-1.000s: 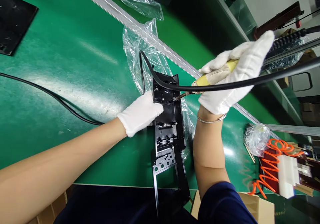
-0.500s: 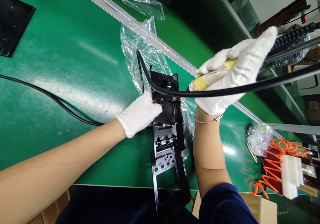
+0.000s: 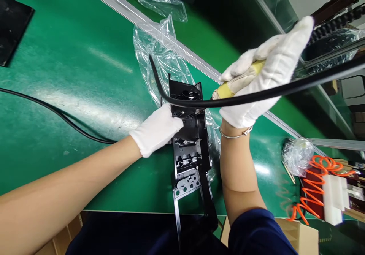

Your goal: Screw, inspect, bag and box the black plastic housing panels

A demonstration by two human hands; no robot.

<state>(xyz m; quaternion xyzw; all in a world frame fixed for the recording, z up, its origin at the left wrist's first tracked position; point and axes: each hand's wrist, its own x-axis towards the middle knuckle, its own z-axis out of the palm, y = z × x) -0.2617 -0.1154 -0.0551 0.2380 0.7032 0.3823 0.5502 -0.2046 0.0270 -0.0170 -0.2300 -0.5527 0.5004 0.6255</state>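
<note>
A long black plastic frame (image 3: 186, 127), with ribs, clips and a row of round holes, lies across the bench and over its near edge. My gloved left hand (image 3: 159, 129) grips its left edge, thumb over the rim. In my gloved right hand (image 3: 262, 76) is a screwdriver (image 3: 236, 84), its handle wrapped in whitish and yellow tape. The thin shaft slants down to the frame's upper part, where small screws show; I cannot tell whether the tip sits in one. A thick black cable (image 3: 242, 100) curves over the frame and in front of my right hand.
A crumpled clear plastic bag (image 3: 162, 53) lies behind the frame, against a metal rail (image 3: 125, 15). A black plate (image 3: 14, 27) is at far left. An orange coiled hose (image 3: 313, 186) and white block (image 3: 335, 200) stand at right. Cardboard boxes (image 3: 302, 232) are below the bench.
The view has shifted slightly. The cable's bend over the frame has moved a little to the left and up. Both hands keep their hold on the frame and the screwdriver.
</note>
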